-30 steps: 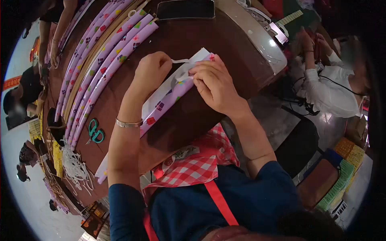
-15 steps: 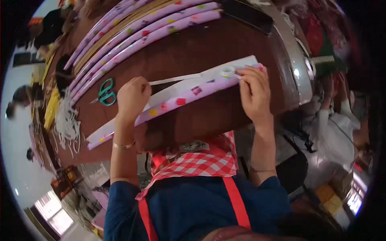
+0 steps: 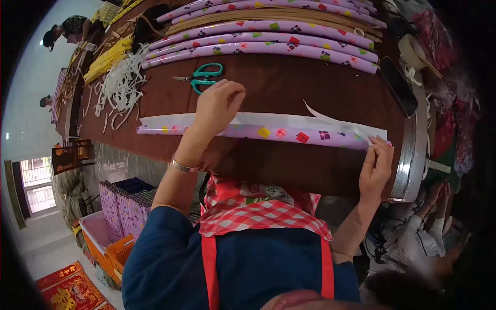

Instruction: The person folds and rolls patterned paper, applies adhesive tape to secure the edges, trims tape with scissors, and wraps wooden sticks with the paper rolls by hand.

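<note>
Across the near side of the table lies a long roll of lilac wrapping paper (image 3: pixel 248 132) printed with coloured gift boxes, its white edge (image 3: pixel 268 120) showing along the far side. Above the left part of it is my left hand (image 3: pixel 219 106), fingers curled, their inner side hidden. Teal-handled scissors (image 3: pixel 202 81) lie just beyond this hand. My right hand (image 3: pixel 377 168) is at the roll's right end, fingertips closed on a white strip (image 3: pixel 330 120). That strip runs leftward over the white edge, its far tip lifted and loose.
Several finished-looking lilac rolls (image 3: pixel 258 49) and brown strips (image 3: pixel 289 14) lie along the table's back. White strip scraps (image 3: pixel 121 88) and a yellow bundle (image 3: pixel 109 59) are at left. A black phone-like slab (image 3: pixel 398 85) and a tape roll (image 3: pixel 412 51) sit at right. An orange crate (image 3: pixel 106 256) stands below.
The view has turned and shifted. The white strip, earlier stretched to my left hand, now hangs loose from it. My left hand has moved toward the scissors; the small white ring by my right hand no longer shows.
</note>
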Motion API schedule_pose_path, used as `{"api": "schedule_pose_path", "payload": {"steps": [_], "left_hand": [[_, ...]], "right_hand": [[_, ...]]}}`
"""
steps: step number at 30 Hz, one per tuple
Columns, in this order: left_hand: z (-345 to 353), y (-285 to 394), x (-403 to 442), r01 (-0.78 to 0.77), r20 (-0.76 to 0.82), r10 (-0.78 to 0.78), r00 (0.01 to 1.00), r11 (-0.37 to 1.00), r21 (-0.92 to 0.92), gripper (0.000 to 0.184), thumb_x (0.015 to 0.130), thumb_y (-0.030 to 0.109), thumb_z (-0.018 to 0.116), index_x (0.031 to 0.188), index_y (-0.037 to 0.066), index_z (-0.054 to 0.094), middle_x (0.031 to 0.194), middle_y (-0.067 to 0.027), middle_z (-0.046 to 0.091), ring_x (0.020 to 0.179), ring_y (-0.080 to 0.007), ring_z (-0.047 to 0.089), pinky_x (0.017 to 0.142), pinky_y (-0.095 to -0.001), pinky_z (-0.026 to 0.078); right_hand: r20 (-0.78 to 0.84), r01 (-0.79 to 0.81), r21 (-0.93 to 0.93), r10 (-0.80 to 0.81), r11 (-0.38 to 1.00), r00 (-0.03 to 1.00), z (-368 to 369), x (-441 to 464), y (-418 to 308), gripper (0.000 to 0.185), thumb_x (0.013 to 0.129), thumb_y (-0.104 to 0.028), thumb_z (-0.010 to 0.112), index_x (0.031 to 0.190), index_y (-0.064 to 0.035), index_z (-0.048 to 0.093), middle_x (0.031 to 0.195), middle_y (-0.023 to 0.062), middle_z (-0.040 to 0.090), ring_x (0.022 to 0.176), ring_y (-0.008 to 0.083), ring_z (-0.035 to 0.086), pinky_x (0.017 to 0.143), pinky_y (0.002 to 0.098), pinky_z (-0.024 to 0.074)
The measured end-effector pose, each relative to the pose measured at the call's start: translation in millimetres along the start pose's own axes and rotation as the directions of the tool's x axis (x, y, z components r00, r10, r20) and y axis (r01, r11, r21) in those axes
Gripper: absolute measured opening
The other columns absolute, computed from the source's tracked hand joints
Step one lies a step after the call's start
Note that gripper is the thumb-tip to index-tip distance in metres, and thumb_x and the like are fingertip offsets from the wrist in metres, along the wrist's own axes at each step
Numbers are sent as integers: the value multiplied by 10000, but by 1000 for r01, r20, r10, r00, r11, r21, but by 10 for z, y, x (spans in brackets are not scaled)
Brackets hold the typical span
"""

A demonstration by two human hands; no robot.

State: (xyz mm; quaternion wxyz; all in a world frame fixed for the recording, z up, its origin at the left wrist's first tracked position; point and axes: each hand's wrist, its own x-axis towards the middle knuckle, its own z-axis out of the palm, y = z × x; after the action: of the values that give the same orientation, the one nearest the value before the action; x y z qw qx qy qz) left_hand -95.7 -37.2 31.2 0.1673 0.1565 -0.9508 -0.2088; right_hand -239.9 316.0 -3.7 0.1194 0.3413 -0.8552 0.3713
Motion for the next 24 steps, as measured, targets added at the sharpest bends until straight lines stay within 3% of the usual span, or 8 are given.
{"api": "schedule_pose_path", "payload": {"steps": [5,9,11,13,18,19,21,24], "left_hand": [[331,751,213,-357,-107,346,932,831,-426,97,788,33,709,880,42,679,838,-95,647,777,-284,615,677,-374,502],[435,1084,348,-431,-158,410,899,757,-491,252,760,54,729,1005,46,669,964,-108,652,890,-294,611,763,-379,499],[328,1168,402,-543,-297,455,840,680,-494,393,742,75,746,1117,38,633,1061,-128,633,942,-304,603,794,-380,497],[271,1075,407,-563,-292,483,825,667,-488,474,751,102,756,1190,30,592,1115,-137,614,979,-312,595,821,-383,495],[169,756,271,-210,51,363,931,644,-735,332,814,90,731,1115,13,612,1045,-125,609,907,-262,598,756,-328,501],[168,715,238,-197,9,328,944,588,-784,294,838,99,720,1098,12,614,1031,-117,604,879,-225,592,716,-312,497],[106,626,175,-149,10,248,969,616,-773,290,846,106,716,1099,12,613,1033,-113,603,877,-222,590,718,-316,498],[83,447,104,-129,-21,176,984,627,-768,301,861,140,713,1113,15,607,1000,-109,604,859,-228,592,717,-320,499]], "right_hand": [[34,57,-116,-53,992,998,2,201,-139,68,932,-82,544,951,-33,587,1052,103,625,1075,300,573,1096,541,275],[146,208,-191,-181,959,973,-86,628,-532,50,882,-71,585,917,-36,585,955,99,601,999,305,563,1067,555,309],[332,363,-140,-302,921,894,-197,871,-808,65,846,-49,606,906,-34,583,924,96,587,974,304,557,1051,543,333],[340,449,-142,-383,882,859,-240,1056,-1013,88,819,-39,626,896,-33,583,904,93,577,943,297,555,1041,525,349],[424,577,1,-523,817,740,-134,1350,-1381,78,830,-55,614,876,-36,554,884,114,563,905,327,554,1038,505,351],[447,593,16,-537,805,716,-75,1391,-1431,79,825,-55,617,867,-35,553,881,114,566,899,325,554,1034,506,353],[476,619,30,-556,785,681,52,1451,-1535,65,834,-68,617,888,-42,592,902,95,590,921,296,561,1016,520,373],[458,674,72,-625,735,633,182,1523,-1699,76,802,-39,621,837,-30,553,865,126,567,866,331,544,912,475,404]]}}
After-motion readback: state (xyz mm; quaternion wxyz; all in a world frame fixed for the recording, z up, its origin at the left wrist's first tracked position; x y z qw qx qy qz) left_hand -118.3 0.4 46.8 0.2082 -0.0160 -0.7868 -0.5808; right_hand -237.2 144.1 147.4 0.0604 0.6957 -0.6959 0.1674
